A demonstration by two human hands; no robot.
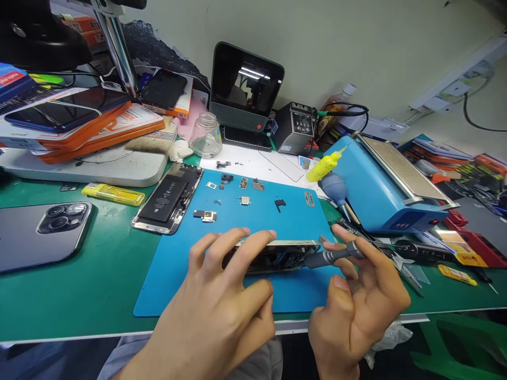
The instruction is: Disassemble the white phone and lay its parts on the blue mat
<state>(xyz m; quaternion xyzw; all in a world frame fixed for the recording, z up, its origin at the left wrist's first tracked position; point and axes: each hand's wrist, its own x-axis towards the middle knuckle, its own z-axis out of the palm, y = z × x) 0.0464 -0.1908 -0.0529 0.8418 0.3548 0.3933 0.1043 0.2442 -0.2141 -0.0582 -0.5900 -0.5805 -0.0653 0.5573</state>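
An opened phone frame lies on the blue work mat near the front edge. My left hand rests on the frame's left part, fingers spread over its top rim, steadying it. My right hand pinches a grey screwdriver whose tip points left into the frame's right end. Several small removed parts lie scattered on the mat further back.
A second opened phone with its battery showing lies at the mat's left corner. A grey phone lies face down far left, beside a yellow lighter. A blue machine, yellow bottle, glass jar and tools stand behind and right.
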